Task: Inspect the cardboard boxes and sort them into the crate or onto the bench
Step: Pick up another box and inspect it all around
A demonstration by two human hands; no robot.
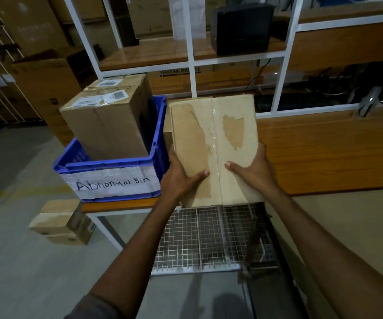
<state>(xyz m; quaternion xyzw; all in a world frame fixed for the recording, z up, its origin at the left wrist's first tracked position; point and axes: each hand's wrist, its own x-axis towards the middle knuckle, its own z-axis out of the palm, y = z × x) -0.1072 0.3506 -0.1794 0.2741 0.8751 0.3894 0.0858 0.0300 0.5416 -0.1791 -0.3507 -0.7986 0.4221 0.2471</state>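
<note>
One wooden bench [324, 153] carries one blue crate [116, 166] holding two cardboard boxes [107, 125], the rear box [121, 82] mostly hidden. A third one, the held box [213, 143], torn in two patches and taped along the middle, is at the near edge of the bench, just beside the crate. The left hand [181, 178] and right hand [252, 171] grip its sides, thumbs on top, the other fingers hidden.

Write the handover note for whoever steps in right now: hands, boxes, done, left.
Hands: left hand and right hand both grip the torn box, thumbs on top, at the front edge of the bench. Whether it rests there is unclear.
Box: its top skin is ripped beside the tape.
Done: a front box and a rear box stand in the blue crate labelled Abnormal Bin.
Left: sort the held box, probably into the crate. The floor boxes may be waiting.
</note>
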